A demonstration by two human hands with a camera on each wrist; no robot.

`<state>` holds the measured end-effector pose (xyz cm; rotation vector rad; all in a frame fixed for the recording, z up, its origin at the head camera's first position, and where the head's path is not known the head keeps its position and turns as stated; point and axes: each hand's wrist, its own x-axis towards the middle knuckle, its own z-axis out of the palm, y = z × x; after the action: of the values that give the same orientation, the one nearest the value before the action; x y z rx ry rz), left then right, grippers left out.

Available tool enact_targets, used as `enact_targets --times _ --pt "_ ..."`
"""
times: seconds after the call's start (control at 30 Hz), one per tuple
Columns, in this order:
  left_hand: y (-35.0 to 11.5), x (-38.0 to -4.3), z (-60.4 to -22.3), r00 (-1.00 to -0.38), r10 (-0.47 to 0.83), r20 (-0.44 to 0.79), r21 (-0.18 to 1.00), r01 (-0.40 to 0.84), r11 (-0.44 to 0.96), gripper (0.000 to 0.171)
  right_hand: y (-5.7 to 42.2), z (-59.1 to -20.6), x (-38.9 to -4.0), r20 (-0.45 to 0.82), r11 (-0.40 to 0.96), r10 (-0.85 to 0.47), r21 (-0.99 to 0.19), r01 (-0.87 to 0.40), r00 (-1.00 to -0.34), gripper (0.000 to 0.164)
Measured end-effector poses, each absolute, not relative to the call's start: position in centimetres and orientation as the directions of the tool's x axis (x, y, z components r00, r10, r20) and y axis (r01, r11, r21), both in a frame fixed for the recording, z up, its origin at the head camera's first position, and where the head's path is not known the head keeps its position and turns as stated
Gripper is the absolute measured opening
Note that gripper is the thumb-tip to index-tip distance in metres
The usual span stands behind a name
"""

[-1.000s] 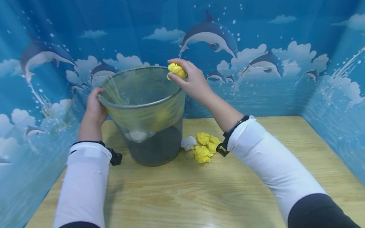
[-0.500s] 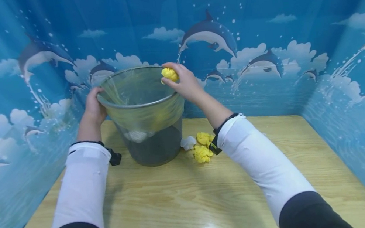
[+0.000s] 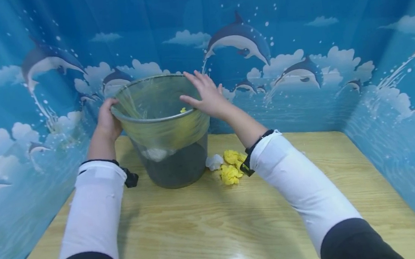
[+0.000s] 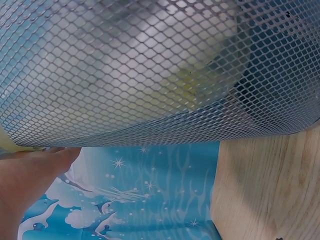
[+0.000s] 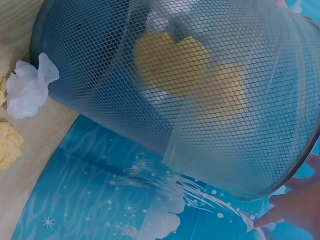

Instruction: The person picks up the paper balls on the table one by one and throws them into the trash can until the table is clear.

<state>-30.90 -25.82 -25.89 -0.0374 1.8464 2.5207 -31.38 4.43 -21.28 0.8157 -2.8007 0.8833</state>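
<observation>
A dark mesh wastebasket (image 3: 173,167) with a thin clear yellowish liner bag stands upright on the table. My left hand (image 3: 108,119) grips its rim at the left side; in the left wrist view the hand (image 4: 35,175) shows at the lower left against the basket. My right hand (image 3: 209,97) is over the right side of the rim, fingers spread, holding nothing. Just inside the rim below it shows a bit of a yellow crumpled paper ball (image 3: 183,110). Through the mesh in the right wrist view, yellow paper balls (image 5: 172,62) and white ones lie inside the liner.
Right of the basket on the wooden table (image 3: 203,231) lie several yellow crumpled paper balls (image 3: 230,174) and a white one (image 3: 214,162), close to the right wrist camera. A blue dolphin-print curtain (image 3: 287,24) encloses the back and sides.
My right hand moved left over the basket's rim and let go of the yellow paper ball, which has dropped inside. My left hand stays on the rim.
</observation>
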Motion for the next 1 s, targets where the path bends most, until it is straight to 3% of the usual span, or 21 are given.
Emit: enact_targets --times 0.13,0.27,0.47,0.83,1.0 --pt "-25.8 -31.0 -25.9 -1.0 0.01 -0.019 0.951 -0.021 -0.309 0.064 4.9 -21.3 -31.3 0.26 0.685 -0.441 -0.521 -0.509 -0.859 0.074" --pt "-25.7 -31.2 -25.9 -1.0 -0.006 -0.014 0.946 -0.011 -0.325 0.045 5.6 -21.3 -31.3 0.282 0.669 -0.416 -0.549 -0.501 -0.865 0.074" --pt "-25.7 -30.9 -25.9 -0.999 -0.007 -0.033 0.959 -0.029 -0.281 0.07 6.8 -21.5 -31.4 0.298 0.654 -0.404 -0.566 -0.501 -0.865 0.075" --pt "-25.6 -31.4 -25.8 -0.998 -0.019 -0.067 0.96 -0.059 -0.275 0.079 8.8 -22.3 -30.6 0.314 0.67 -0.368 -0.563 -0.483 -0.875 0.074" --pt "-25.8 -31.2 -25.9 -0.998 -0.028 -0.051 0.96 -0.041 -0.277 0.073 10.3 -23.5 -30.6 0.335 0.665 -0.348 -0.57 -0.483 -0.876 0.074"
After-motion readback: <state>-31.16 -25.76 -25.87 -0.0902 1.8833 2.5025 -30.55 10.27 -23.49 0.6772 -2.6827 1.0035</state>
